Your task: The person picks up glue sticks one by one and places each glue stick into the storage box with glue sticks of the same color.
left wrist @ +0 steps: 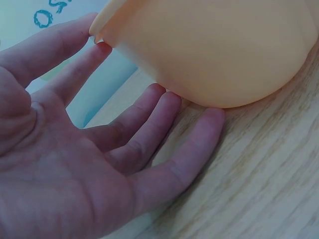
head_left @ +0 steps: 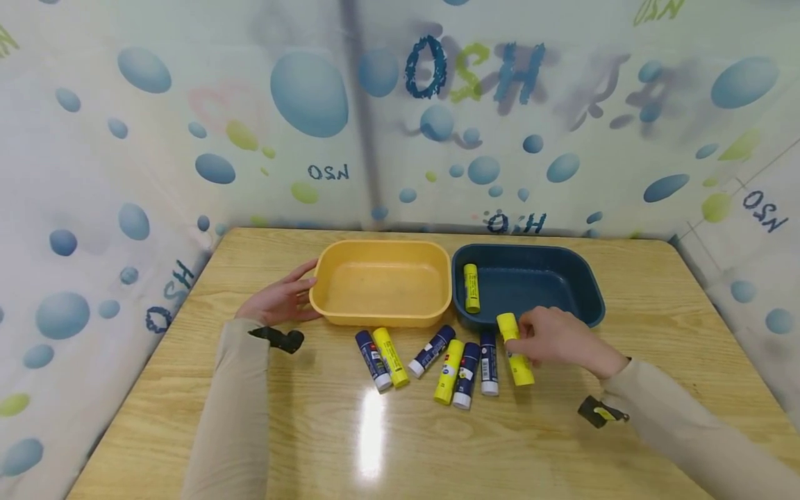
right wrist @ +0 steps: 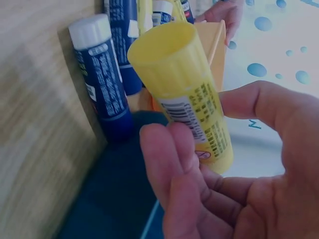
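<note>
My left hand (head_left: pixel 279 297) touches the left side of an orange plastic basin (head_left: pixel 386 321). In the left wrist view, its fingertips meet the basin's rim and lower wall, with the fingers (left wrist: pixel 174 179) fairly straight. Between thumb and fingers, my right hand (head_left: pixel 559 338) holds a yellow glue stick (head_left: pixel 521 368) at the front edge of a dark blue basin (head_left: pixel 531 278). That glue stick is tilted, its barcode label showing in the right wrist view. Another yellow glue stick (head_left: pixel 471 288) stands against the left inner wall of the blue basin.
Several blue glue sticks with white caps (head_left: pixel 489 368) and yellow glue sticks (head_left: pixel 448 375) lie in front of the basins on the wooden table (head_left: pixel 312 430). A patterned curtain (head_left: pixel 250 104) hangs behind the table's back edge.
</note>
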A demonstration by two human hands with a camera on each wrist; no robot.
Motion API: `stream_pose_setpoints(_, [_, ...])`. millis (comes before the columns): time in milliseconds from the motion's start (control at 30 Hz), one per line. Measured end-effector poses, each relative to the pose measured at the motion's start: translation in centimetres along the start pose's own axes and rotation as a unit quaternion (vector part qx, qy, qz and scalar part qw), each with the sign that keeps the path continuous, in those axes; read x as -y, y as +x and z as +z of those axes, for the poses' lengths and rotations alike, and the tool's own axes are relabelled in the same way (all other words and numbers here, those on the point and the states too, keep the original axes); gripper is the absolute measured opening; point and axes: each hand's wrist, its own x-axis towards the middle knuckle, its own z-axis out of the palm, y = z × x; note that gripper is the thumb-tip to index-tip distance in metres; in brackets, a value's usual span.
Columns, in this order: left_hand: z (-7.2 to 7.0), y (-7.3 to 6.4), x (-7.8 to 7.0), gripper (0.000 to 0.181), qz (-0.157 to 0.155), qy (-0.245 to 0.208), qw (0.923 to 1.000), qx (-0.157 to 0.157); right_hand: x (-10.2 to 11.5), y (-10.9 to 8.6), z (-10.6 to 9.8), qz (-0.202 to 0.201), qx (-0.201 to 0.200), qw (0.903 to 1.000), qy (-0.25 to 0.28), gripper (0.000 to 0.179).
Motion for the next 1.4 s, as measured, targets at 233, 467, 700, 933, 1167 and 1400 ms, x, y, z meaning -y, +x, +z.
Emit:
stream_pose_setpoints(233, [-0.1,0.0,-0.1,0.060,0.003,0.002,1.0000,0.003,-0.1,0.8,-1.7,-0.002,0.003,1.0000,0.006,0.027])
stream_pose_setpoints(467, [-0.2,0.0,0.1,0.060,0.003,0.002,1.0000,0.006,-0.4,1.7,-3.2,-0.007,0.005,1.0000,0.004,0.029])
stream_pose_setpoints(700, [0.0,-0.2,0.1,0.059,0.008,0.011,0.9998,0.011,-0.4,3.0,-4.7,-0.007,0.003,0.9999,-0.009,0.032])
stream_pose_setpoints(933, [0.2,-0.2,0.0,0.060,0.006,0.013,0.9999,0.003,-0.8,4.4,-6.0,0.012,0.011,0.9999,-0.001,0.035])
stream_pose_setpoints(1167, [0.1,-0.4,0.0,0.062,0.005,0.012,0.9999,0.001,-1.6,6.0,-6.8,0.033,0.022,0.9991,0.017,0.040])
stream_pose_setpoints(1400, [0.1,-0.5,0.1,0.062,0.010,0.008,0.9999,0.005,-2.3,7.9,-7.1,0.041,0.024,0.9985,0.027,0.042])
